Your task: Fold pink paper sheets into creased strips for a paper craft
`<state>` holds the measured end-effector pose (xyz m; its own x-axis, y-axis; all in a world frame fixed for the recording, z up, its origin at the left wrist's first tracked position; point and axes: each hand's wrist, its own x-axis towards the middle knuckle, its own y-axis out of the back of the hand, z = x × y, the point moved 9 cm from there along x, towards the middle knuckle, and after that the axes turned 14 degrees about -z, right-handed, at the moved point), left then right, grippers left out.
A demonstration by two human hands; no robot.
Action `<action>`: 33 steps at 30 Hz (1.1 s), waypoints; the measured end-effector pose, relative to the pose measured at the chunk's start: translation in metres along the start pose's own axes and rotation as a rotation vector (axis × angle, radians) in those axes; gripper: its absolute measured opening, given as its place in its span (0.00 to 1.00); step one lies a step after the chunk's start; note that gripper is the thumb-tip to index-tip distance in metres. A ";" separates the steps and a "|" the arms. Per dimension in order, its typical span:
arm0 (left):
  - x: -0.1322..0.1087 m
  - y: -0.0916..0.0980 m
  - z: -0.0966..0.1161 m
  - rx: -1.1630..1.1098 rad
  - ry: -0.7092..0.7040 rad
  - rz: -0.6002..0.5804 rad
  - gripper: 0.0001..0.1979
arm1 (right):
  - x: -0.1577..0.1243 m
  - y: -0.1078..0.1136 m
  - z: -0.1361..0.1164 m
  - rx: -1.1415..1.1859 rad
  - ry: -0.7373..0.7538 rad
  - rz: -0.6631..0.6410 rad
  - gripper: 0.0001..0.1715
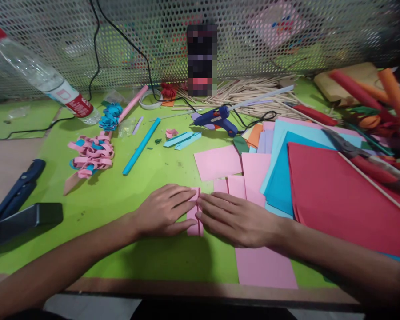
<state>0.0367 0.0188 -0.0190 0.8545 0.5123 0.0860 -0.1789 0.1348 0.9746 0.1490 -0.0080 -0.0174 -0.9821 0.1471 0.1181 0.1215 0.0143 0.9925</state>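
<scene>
The left hand [163, 211] and the right hand [236, 220] are lying flat on the green tabletop [120, 200], fingertips meeting over a small folded pink paper piece [194, 218]. Each grip is lying open, fingers stretched out and pressing down on the piece rather than closing around it. The piece is sitting near the front edge, between the two hands.

Loose pink sheets [218, 162] are crowding in just behind the right fingers, and a longer pink sheet [265, 266] is lying under the right wrist. To the right, a teal sheet [280, 178] and a large red sheet [336, 200] are overlapping, with a thin wooden stick [373, 184] and red-handled scissors [360, 155] resting on top.

Farther back, a blue glue gun [216, 118] is lying on its side beside a heap of wooden sticks [253, 95]. To the left, a blue paper tube [142, 146], a cluster of pink and blue paper curls [91, 155] and a tipped plastic bottle [43, 80] are sitting well apart from the hands.
</scene>
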 end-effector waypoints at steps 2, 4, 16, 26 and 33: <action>0.000 0.000 0.001 0.007 0.001 0.004 0.18 | 0.000 -0.002 0.000 0.003 -0.002 -0.006 0.23; 0.000 0.001 0.001 0.013 0.003 0.012 0.16 | 0.000 -0.005 0.001 0.004 -0.014 -0.012 0.24; 0.002 0.001 0.001 0.008 0.035 0.002 0.09 | 0.005 -0.010 0.004 0.129 -0.009 -0.048 0.24; 0.005 -0.004 -0.002 -0.023 0.057 -0.058 0.15 | 0.002 -0.004 0.000 0.073 0.023 -0.003 0.24; 0.005 -0.006 -0.002 -0.002 0.043 -0.076 0.21 | -0.004 0.007 -0.009 0.020 0.112 0.097 0.21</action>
<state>0.0409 0.0217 -0.0252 0.8438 0.5366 0.0023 -0.1150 0.1767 0.9775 0.1525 -0.0172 -0.0110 -0.9753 0.0379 0.2174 0.2185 0.0253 0.9755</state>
